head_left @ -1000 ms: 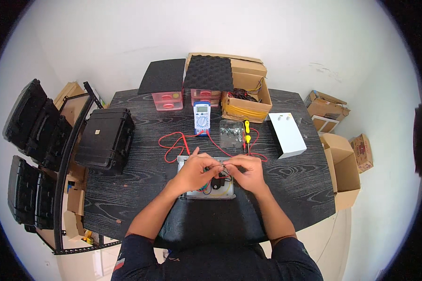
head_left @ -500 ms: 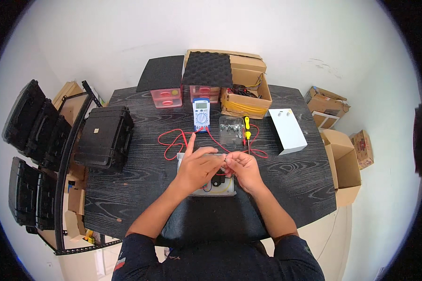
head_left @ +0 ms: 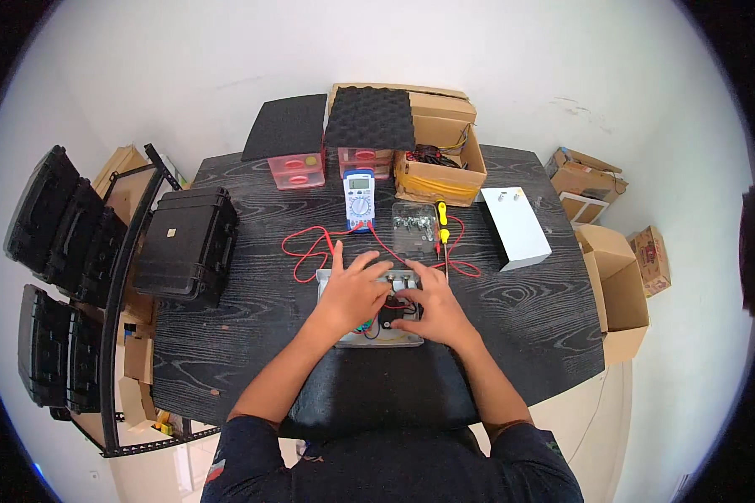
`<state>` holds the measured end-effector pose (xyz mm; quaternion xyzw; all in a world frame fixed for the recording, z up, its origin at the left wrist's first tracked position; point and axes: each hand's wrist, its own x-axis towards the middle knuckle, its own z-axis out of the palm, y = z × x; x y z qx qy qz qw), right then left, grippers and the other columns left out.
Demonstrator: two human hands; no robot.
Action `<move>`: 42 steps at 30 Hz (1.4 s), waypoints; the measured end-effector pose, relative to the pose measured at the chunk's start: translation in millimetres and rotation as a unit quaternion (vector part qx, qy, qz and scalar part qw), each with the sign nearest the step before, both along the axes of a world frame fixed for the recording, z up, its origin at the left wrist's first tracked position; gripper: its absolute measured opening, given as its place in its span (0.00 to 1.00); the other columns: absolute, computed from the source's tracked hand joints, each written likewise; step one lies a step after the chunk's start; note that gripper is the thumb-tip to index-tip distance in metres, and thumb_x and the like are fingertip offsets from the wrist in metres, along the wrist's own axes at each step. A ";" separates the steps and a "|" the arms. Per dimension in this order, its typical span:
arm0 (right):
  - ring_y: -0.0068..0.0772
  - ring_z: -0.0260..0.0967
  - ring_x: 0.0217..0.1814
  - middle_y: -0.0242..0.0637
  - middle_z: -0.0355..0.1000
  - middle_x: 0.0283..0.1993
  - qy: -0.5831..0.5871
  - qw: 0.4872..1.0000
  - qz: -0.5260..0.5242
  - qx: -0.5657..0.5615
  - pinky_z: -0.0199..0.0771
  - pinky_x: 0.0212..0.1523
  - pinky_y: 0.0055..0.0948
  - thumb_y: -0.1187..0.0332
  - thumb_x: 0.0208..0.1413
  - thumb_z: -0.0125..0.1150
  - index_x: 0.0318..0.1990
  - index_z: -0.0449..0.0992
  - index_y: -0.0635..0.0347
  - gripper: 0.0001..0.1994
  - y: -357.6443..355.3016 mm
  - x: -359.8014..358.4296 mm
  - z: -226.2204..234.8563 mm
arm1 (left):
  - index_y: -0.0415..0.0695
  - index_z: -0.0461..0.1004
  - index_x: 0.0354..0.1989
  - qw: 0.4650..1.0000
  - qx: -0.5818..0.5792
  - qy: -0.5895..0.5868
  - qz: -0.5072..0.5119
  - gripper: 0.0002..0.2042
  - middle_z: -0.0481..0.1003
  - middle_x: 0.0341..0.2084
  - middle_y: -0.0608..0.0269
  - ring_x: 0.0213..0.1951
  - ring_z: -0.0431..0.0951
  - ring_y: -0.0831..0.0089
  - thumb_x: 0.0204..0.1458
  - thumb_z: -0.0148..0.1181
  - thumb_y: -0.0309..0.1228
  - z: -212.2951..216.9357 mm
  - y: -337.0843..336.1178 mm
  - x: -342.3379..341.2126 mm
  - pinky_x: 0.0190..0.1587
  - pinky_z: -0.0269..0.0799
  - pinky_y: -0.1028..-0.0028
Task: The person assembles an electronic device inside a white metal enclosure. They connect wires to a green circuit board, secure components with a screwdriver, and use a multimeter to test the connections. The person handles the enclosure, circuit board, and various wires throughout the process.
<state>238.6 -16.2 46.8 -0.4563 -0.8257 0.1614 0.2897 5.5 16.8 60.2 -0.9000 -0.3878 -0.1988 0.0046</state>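
A shallow grey metal enclosure lies at the table's near edge with a black component, a bit of green and several wires inside. My left hand is over its left half, fingers spread, index finger pointing away from me; its fingertips partly hide the inside. From the right, my right hand reaches over the enclosure, with thumb and fingers apart around the black component. I cannot tell whether they touch it. Nothing shows held in either hand.
Beyond the enclosure are a blue-and-white multimeter with red leads, a clear tray of small metal parts, and a yellow screwdriver. A white metal cover stands right, a black hard case left, a cardboard box behind.
My hands were together above the enclosure, fingertips meeting at something small. Now they are apart and lower, fingers spread over the inside, and more of the black component shows.
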 end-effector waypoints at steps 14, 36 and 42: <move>0.52 0.53 0.80 0.43 0.55 0.81 -0.063 0.998 0.008 -0.024 0.65 0.73 0.49 0.58 0.38 0.84 0.39 0.86 0.63 0.22 -0.5 5.3 -8.2 | 0.49 0.87 0.35 0.997 0.012 0.075 0.000 0.07 0.74 0.60 0.72 0.69 0.67 0.65 0.55 0.66 0.36 -34.9 -2.8 19.3 0.72 0.48 0.26; 0.53 0.58 0.76 0.43 0.62 0.73 -0.076 0.997 -0.008 0.032 0.58 0.74 0.52 0.56 0.37 0.84 0.49 0.85 0.55 0.28 -8.3 3.2 -8.0 | 0.50 0.76 0.63 0.990 -0.134 0.046 -0.012 0.31 0.63 0.73 0.57 0.75 0.60 0.54 0.51 0.72 0.47 4.6 0.3 -10.6 0.72 0.46 0.26; 0.39 0.65 0.63 0.31 0.74 0.60 -0.157 0.988 0.001 0.006 0.54 0.67 0.55 0.54 0.39 0.83 0.54 0.84 0.50 0.30 -11.4 0.6 -5.6 | 0.50 0.63 0.75 0.969 -0.236 0.078 0.006 0.61 0.56 0.77 0.48 0.78 0.53 0.48 0.27 0.79 0.65 17.4 -2.6 -20.7 0.74 0.38 0.25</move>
